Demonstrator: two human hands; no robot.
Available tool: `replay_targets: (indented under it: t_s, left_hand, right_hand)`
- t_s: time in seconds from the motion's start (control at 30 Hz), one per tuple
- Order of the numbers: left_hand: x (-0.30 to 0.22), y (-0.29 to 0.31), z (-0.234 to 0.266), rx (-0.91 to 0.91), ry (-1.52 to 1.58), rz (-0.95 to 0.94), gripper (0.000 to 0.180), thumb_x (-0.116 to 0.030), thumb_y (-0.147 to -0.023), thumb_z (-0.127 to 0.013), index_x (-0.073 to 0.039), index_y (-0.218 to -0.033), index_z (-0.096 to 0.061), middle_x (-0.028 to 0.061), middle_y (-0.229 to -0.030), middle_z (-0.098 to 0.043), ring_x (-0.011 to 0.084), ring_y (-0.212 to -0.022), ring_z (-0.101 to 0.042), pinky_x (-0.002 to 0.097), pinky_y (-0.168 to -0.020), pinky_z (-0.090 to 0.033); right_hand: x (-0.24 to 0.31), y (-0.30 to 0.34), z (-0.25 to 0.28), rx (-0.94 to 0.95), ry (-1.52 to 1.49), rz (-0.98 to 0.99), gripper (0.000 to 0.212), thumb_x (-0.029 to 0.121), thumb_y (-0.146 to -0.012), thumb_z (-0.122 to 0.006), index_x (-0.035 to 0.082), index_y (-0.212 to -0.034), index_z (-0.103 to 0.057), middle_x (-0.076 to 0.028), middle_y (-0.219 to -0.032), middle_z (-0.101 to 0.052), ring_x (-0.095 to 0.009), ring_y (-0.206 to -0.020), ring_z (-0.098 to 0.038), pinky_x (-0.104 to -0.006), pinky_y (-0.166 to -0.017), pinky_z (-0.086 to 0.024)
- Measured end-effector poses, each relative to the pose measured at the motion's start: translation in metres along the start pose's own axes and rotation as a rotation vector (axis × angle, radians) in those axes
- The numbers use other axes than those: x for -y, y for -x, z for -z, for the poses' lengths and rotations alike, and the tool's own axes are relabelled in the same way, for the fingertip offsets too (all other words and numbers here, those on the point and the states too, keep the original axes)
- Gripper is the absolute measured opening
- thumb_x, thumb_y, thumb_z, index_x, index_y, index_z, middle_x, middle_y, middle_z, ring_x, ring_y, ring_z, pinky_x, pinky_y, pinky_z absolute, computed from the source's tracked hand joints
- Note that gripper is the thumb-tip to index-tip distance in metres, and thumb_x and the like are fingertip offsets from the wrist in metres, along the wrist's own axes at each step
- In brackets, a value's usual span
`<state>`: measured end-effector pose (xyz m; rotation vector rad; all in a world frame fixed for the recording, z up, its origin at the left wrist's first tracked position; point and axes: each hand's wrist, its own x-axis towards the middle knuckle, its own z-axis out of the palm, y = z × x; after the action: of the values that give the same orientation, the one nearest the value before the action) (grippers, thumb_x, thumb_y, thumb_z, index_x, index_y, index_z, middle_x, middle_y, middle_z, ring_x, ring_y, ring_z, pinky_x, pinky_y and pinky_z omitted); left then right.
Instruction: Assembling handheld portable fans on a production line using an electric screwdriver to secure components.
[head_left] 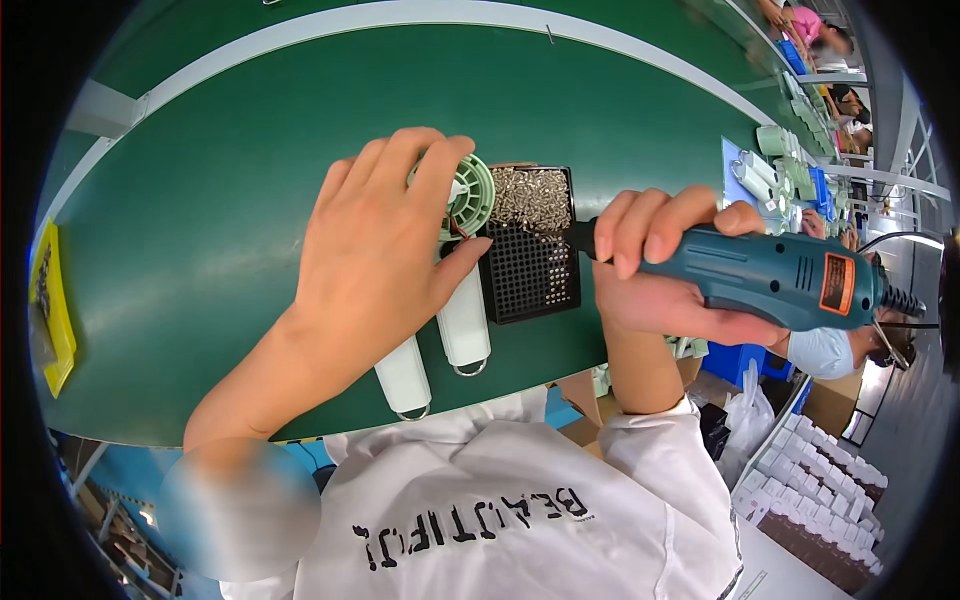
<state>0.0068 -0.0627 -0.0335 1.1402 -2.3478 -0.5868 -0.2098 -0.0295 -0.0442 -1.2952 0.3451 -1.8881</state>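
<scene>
My left hand (375, 225) is curled over a light green round slotted housing (478, 195), its thumb below and its fingers over the top. A white handle (463, 325) with a metal ring at its end lies just below the housing; whether they are joined is hidden by my hand. A second white handle (403, 378), also ringed, lies beside it under my wrist. In my right hand (665, 265) is a teal electric screwdriver (745, 270), held level with its black nose pointing left. That nose is over the right edge of a black screw tray (518, 290); its tip is hard to make out.
Loose silver screws (532, 200) fill the tray's far part, and several stand in its near holes. A yellow bin (58, 310) sits at the green table's (230, 130) left edge. More green and white parts (775, 175) lie at the far right, where other people work.
</scene>
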Motion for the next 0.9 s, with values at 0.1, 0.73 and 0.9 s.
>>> replay_targets:
  t_s: [0.1, 0.73, 0.9]
  left_hand:
    - [0.002, 0.001, -0.002, -0.033, -0.043, -0.019, 0.061, -0.015, -0.069, -0.080, -0.007, -0.123, -0.053, 0.0093, -0.118, -0.057, 0.0312, -0.108, -0.055, 0.0413, -0.091, -0.043]
    - [-0.013, -0.003, -0.008, -0.020, 0.380, -0.244, 0.019, -0.006, -0.063, -0.080, -0.005, -0.080, -0.071, 0.0040, -0.109, -0.060, 0.0277, -0.108, -0.052, 0.0406, -0.093, -0.038]
    - [-0.014, -0.008, -0.017, 0.021, 0.213, -0.312, 0.014, -0.007, -0.067, -0.078, -0.005, -0.078, -0.070, 0.0024, -0.109, -0.061, 0.0255, -0.107, -0.053, 0.0405, -0.094, -0.038]
  right_hand:
    - [-0.014, 0.007, 0.000, -0.026, -0.014, -0.025, 0.091, 0.086, -0.071, -0.049, 0.008, -0.116, -0.043, -0.012, -0.074, -0.053, -0.022, -0.050, -0.052, -0.0372, -0.048, -0.048]
    - [0.041, -0.031, -0.031, 0.020, -0.138, -0.126, 0.069, 0.067, -0.087, -0.053, 0.008, -0.123, -0.046, -0.007, -0.084, -0.052, -0.017, -0.057, -0.051, -0.0330, -0.051, -0.044]
    - [0.041, -0.032, -0.016, 0.013, -0.125, -0.095, 0.072, 0.071, -0.087, -0.048, 0.008, -0.120, -0.048, -0.007, -0.083, -0.052, -0.016, -0.056, -0.050, -0.0332, -0.050, -0.044]
